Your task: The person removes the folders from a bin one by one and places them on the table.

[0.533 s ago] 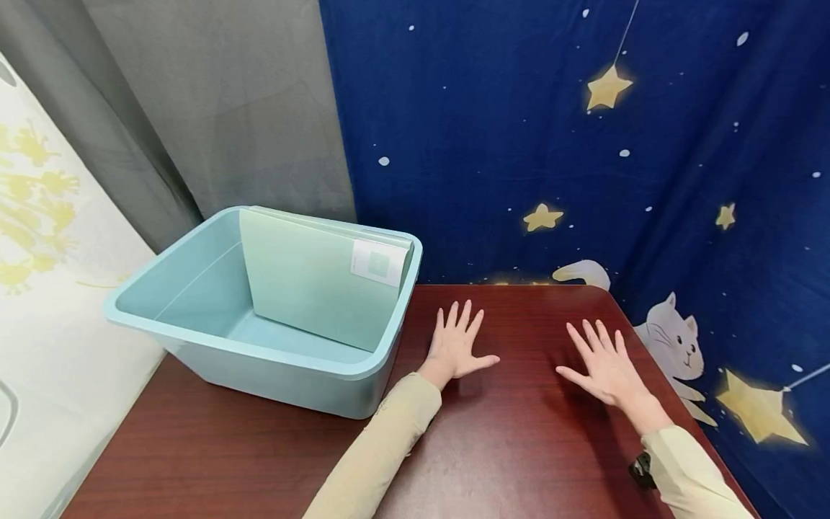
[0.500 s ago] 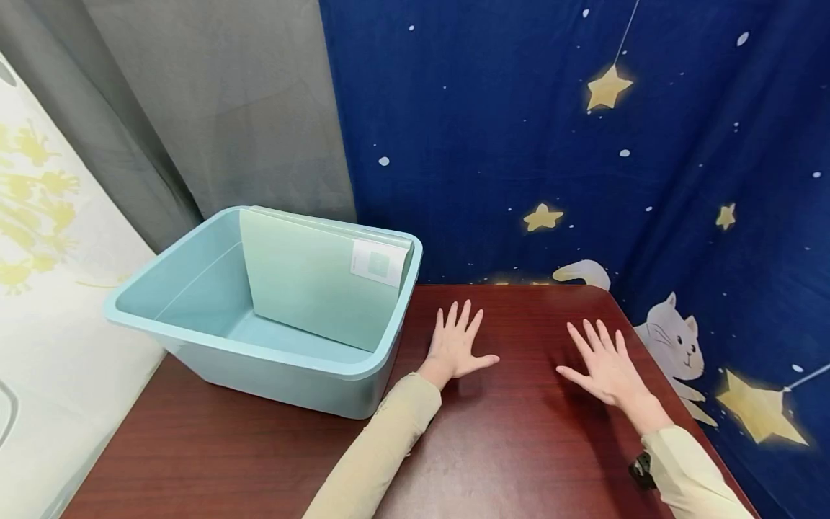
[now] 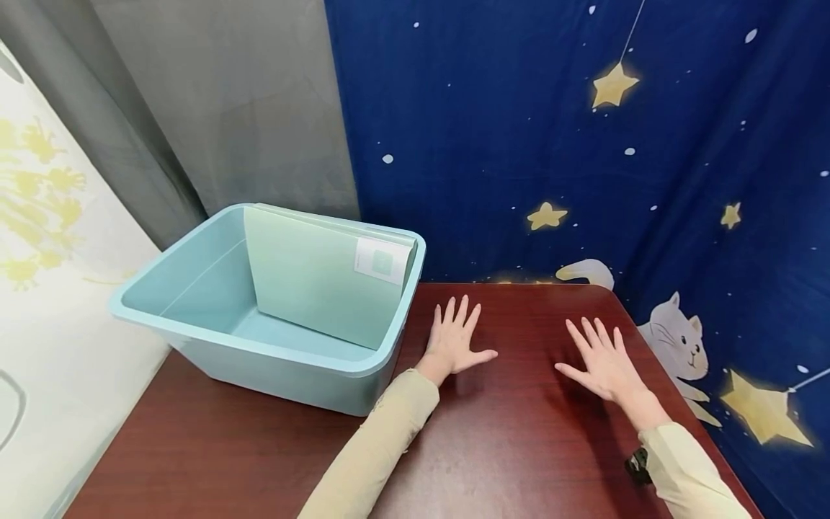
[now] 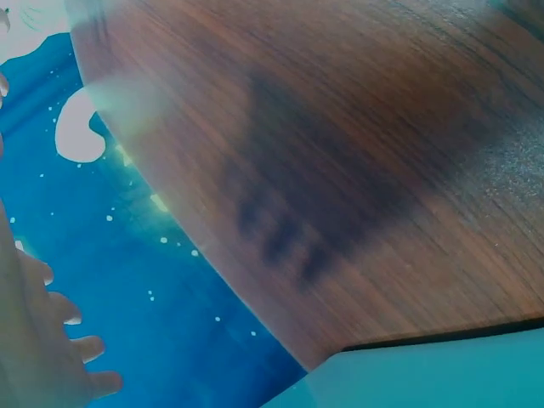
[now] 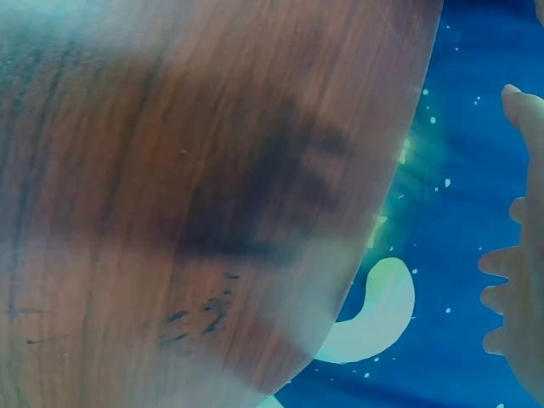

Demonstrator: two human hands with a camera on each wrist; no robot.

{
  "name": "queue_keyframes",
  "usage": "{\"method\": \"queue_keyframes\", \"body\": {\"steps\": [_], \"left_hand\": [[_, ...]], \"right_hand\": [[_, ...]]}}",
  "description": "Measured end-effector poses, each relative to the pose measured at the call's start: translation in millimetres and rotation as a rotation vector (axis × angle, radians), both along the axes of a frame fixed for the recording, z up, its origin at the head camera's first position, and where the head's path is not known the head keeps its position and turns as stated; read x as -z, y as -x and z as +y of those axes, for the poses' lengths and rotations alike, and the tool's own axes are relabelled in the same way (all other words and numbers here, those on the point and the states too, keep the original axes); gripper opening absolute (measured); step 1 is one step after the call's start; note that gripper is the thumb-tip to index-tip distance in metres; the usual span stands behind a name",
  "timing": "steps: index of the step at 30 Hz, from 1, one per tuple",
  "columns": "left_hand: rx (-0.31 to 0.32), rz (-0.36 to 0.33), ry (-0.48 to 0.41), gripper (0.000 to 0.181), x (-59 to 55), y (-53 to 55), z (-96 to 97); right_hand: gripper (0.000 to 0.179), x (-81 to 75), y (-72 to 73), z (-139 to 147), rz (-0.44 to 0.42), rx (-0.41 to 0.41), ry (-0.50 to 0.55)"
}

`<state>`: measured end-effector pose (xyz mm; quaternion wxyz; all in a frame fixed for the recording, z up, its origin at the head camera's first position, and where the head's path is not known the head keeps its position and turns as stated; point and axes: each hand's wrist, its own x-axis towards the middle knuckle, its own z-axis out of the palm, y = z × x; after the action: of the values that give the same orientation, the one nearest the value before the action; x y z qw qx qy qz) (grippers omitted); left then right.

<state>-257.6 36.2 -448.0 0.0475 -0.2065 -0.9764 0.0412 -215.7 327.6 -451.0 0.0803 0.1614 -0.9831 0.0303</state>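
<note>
My left hand (image 3: pixel 452 346) is held palm down over the red-brown table (image 3: pixel 506 447), just right of a light blue plastic tub (image 3: pixel 285 389). Its fingers are straight and spread, and it holds nothing. Farther right, near the table's right edge, my right hand (image 3: pixel 608 369) also has straight, spread fingers with nothing in them. Inside the tub, a pale green folder (image 3: pixel 311 277) with a white label (image 3: pixel 382 260) leans against the back wall; more thin green edges show behind it. Both wrist views show a hand's dark shadow on the wood, apart from the fingers.
A dark blue curtain (image 3: pixel 467 144) with stars and a cat hangs behind the table's far edge. Grey fabric (image 3: pixel 259 108) hangs behind the tub, and a white cloth with yellow prints (image 3: pixel 45 238) is at the left. A dark band (image 3: pixel 638 465) sits at the right wrist.
The head view has shifted slightly, moving the tub and curtain a little rightward in the picture. Both hands keep the same spread pose.
</note>
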Motion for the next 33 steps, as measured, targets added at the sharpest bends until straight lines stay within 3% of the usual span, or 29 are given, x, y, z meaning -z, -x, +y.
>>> {"method": "queue_keyframes", "body": {"steps": [8, 22, 33], "left_hand": [[-0.023, 0.056, -0.027, 0.095, -19.8, -0.3, 1.0], [-0.009, 0.129, -0.15, 0.095, -72.8, -14.4, 10.7], [-0.033, 0.14, -0.177, 0.097, -93.2, -30.5, 15.1]], "right_hand": [[0.085, -11.5, 4.7, -5, 0.025, -0.018, -0.013], [0.084, -18.7, 10.5, -15, 0.04, -0.026, -0.024], [0.083, -27.6, 15.6, -25, 0.035, -0.037, -0.036]]}}
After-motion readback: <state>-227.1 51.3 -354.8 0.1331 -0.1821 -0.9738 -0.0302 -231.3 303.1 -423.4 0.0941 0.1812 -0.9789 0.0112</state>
